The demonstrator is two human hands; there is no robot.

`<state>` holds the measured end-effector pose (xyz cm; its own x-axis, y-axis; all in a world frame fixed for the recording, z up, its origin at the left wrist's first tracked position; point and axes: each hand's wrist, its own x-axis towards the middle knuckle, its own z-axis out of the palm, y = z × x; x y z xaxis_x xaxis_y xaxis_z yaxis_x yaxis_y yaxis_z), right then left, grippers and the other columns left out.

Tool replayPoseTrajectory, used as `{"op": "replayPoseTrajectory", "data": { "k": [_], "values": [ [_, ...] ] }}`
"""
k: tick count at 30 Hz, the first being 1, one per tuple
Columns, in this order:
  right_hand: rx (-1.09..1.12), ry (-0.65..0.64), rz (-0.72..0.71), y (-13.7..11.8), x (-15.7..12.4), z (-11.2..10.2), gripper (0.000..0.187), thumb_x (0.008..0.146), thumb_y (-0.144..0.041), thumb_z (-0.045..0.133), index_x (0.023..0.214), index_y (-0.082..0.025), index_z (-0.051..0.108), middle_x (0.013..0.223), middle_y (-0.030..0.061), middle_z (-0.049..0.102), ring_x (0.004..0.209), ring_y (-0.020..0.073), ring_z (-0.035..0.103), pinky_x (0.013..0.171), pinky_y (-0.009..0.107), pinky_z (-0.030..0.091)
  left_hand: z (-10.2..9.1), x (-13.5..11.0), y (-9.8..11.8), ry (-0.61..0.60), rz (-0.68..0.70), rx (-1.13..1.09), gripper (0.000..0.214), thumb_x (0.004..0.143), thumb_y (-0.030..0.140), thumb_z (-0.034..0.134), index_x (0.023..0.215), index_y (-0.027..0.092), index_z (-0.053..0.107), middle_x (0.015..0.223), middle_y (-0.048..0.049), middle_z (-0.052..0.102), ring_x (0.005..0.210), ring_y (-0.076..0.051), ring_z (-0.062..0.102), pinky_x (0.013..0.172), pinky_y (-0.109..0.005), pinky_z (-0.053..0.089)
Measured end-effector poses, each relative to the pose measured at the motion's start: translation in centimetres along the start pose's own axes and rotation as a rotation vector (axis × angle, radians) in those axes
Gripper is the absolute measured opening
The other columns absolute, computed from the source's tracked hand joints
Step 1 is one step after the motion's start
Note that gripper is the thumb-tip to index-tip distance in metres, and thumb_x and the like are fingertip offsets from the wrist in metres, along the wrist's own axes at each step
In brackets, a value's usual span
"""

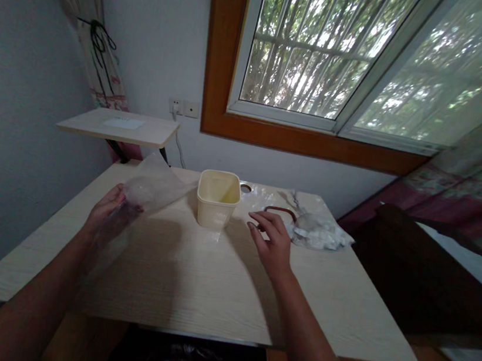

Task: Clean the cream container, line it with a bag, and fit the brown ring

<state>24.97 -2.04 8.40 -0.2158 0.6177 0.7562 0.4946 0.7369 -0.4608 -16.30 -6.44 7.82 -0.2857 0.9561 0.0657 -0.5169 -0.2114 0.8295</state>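
Observation:
My left hand point(108, 207) is closed on a clear plastic bag point(158, 184), which spreads up and to the right from the fingers and also hangs below them. A cream-coloured plastic bin point(217, 214) with a ribbed lower wall stands upright at the middle back of the table. To the right of the bin, my right hand point(272, 244) hovers with fingers apart and holds nothing. Behind that hand lies a heap of crumpled clear plastic point(321, 231), with a curved reddish-brown strip point(281, 211) beside it.
The pale wooden table point(208, 294) carries a small raised shelf point(119, 126) with a white paper point(124, 122) at its back left. A round cable hole point(246, 189) lies behind the bin. Beyond are a wall socket point(176, 106) and a window point(320, 49); dark furniture point(410, 274) stands at the right.

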Motion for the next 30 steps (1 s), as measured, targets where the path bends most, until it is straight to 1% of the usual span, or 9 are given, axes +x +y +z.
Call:
{"op": "replayPoseTrajectory", "data": {
  "k": [4, 8, 11, 13, 15, 19, 24, 27, 30],
  "values": [
    [0.157, -0.099, -0.137, -5.1, 4.2, 2.0, 0.035, 0.098, -0.025, 0.063, 0.132, -0.030, 0.064, 0.123, 0.0087, 0.067, 0.105, 0.0201, 0.067, 0.089, 0.036, 0.058, -0.9, 0.3, -0.6, -0.096, -0.013, -0.031, 0.032, 0.078, 0.017, 0.078, 0.105, 0.018, 0.062, 0.102, -0.0060, 0.073, 0.073, -0.018, 0.072, 0.066, -0.029, 0.064],
    [0.168, -0.291, -0.166, -7.7, 7.7, 4.7, 0.042, 0.096, -0.029, 0.066, 0.138, -0.028, 0.060, 0.130, 0.0098, 0.065, 0.114, 0.0210, 0.064, 0.096, 0.036, 0.055, -1.2, 0.1, -0.9, -0.149, -0.037, -0.003, 0.032, 0.079, 0.021, 0.080, 0.103, 0.019, 0.060, 0.103, -0.0055, 0.073, 0.078, -0.018, 0.073, 0.073, -0.029, 0.063],
    [0.139, -0.386, -0.226, -7.9, 9.0, 7.0, 0.033, 0.096, -0.029, 0.067, 0.128, -0.024, 0.066, 0.124, 0.0089, 0.069, 0.114, 0.0210, 0.064, 0.100, 0.037, 0.051, -1.7, 0.0, -1.0, -0.203, -0.071, 0.020, 0.032, 0.080, 0.024, 0.081, 0.102, 0.019, 0.058, 0.100, -0.0045, 0.072, 0.078, -0.019, 0.072, 0.072, -0.030, 0.063],
    [0.091, -0.431, -0.258, -7.7, 9.4, 8.2, 0.017, 0.097, -0.028, 0.066, 0.112, -0.022, 0.072, 0.111, 0.0072, 0.074, 0.102, 0.0200, 0.067, 0.094, 0.035, 0.051, -2.1, 0.1, -0.9, -0.226, -0.088, 0.037, 0.031, 0.081, 0.026, 0.079, 0.102, 0.019, 0.057, 0.099, -0.0043, 0.072, 0.078, -0.020, 0.072, 0.072, -0.030, 0.062],
    [0.055, -0.445, -0.257, -7.5, 9.5, 8.8, 0.011, 0.097, -0.028, 0.067, 0.098, -0.020, 0.074, 0.098, 0.0058, 0.075, 0.090, 0.0189, 0.066, 0.087, 0.033, 0.050, -2.6, 0.3, -0.8, -0.230, -0.090, 0.084, 0.031, 0.082, 0.028, 0.079, 0.101, 0.020, 0.056, 0.095, -0.0042, 0.072, 0.076, -0.020, 0.072, 0.068, -0.029, 0.061],
    [0.072, -0.409, -0.194, -7.4, 9.3, 8.9, 0.010, 0.094, -0.026, 0.070, 0.088, -0.020, 0.075, 0.088, 0.0036, 0.075, 0.084, 0.0179, 0.063, 0.080, 0.031, 0.047, -3.1, 0.4, -0.7, -0.203, -0.072, 0.213, 0.030, 0.084, 0.036, 0.077, 0.099, 0.022, 0.055, 0.084, -0.0023, 0.071, 0.064, -0.017, 0.069, 0.057, -0.024, 0.056],
    [0.091, -0.422, -0.144, -7.6, 9.0, 8.9, 0.005, 0.090, -0.021, 0.075, 0.085, -0.021, 0.074, 0.086, 0.0023, 0.073, 0.086, 0.0177, 0.063, 0.079, 0.030, 0.047, -2.0, -0.2, -0.3, -0.189, -0.097, 0.291, 0.035, 0.080, 0.042, 0.079, 0.095, 0.022, 0.055, 0.075, -0.0001, 0.069, 0.056, -0.015, 0.065, 0.051, -0.021, 0.052],
    [0.083, -0.426, -0.130, -7.8, 8.7, 9.0, 0.008, 0.087, -0.023, 0.078, 0.083, -0.020, 0.071, 0.085, 0.0029, 0.071, 0.085, 0.0179, 0.063, 0.078, 0.030, 0.047, -1.2, -0.6, -0.1, -0.181, -0.094, 0.316, 0.036, 0.081, 0.043, 0.079, 0.095, 0.022, 0.055, 0.073, 0.0010, 0.068, 0.054, -0.014, 0.065, 0.050, -0.021, 0.051],
    [0.108, -0.393, -0.098, -7.7, 8.4, 9.0, 0.016, 0.086, -0.029, 0.080, 0.078, -0.020, 0.068, 0.083, 0.0016, 0.069, 0.084, 0.0170, 0.063, 0.077, 0.029, 0.047, -1.0, -0.5, -0.2, -0.170, -0.083, 0.304, 0.036, 0.080, 0.043, 0.080, 0.095, 0.022, 0.054, 0.073, 0.0016, 0.069, 0.054, -0.013, 0.065, 0.050, -0.020, 0.052]
  ]
}}
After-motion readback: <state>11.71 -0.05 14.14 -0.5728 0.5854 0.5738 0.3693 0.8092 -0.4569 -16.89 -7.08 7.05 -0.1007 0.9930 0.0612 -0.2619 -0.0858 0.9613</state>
